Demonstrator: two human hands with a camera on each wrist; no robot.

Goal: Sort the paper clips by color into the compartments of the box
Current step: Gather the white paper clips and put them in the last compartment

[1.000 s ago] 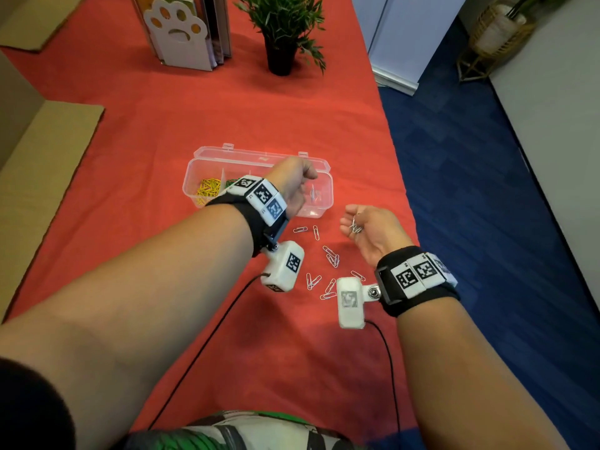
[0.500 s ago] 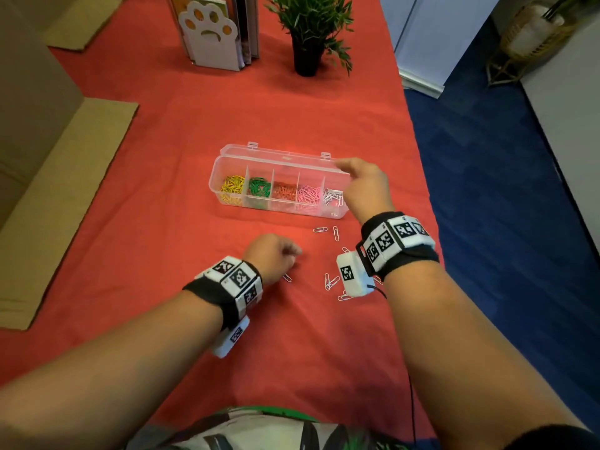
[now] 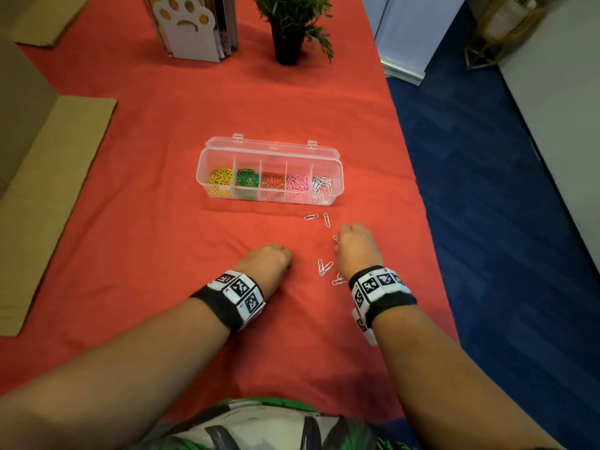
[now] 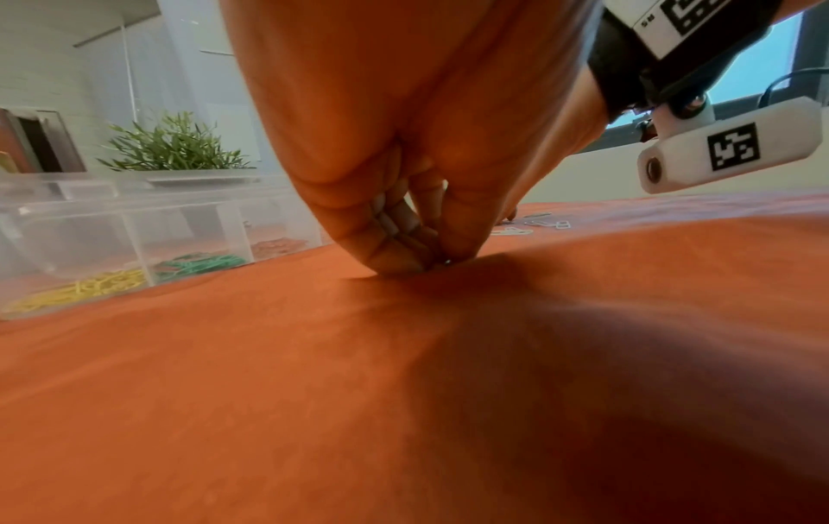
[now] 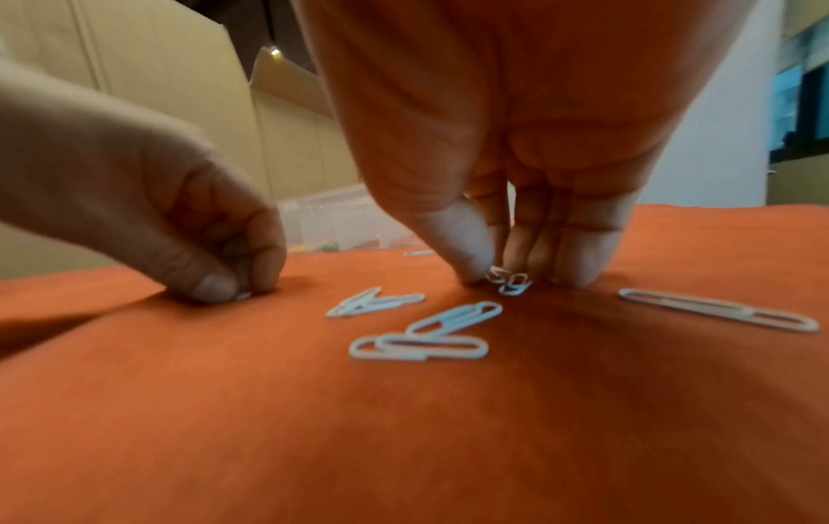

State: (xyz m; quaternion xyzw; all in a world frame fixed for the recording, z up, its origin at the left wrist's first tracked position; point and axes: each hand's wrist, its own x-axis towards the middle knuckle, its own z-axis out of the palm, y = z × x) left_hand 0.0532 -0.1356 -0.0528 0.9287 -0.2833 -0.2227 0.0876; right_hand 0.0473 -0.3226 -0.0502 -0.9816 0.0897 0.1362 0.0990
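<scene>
White paper clips [image 5: 419,345] lie flat; both hands, left [image 3: 266,261] and right [image 3: 355,248], pinch one each, so lift gently.

Wearing black wristbands [image 3: 224,306] tiled with white square-code tags, dangling white camera pods [image 4: 727,152] (each tagged too, one trailing a thin black cable), sporting a green-and-white patterned garment [image 3: 259,427].

We see the long clear plastic box with five compartments [image 3: 337,172] in the middle of the orange-red tablecloth [image 3: 162,222], with the small potted green plant [image 3: 289,24] and the white paw-shaped bookend [image 3: 186,27] behind it. In front of its right end lie the loose white paper clips [image 3: 324,267]. Our left hand [image 3: 268,259] rests on the cloth left of them, our right hand [image 3: 355,246] among them, fingertips down.
</scene>
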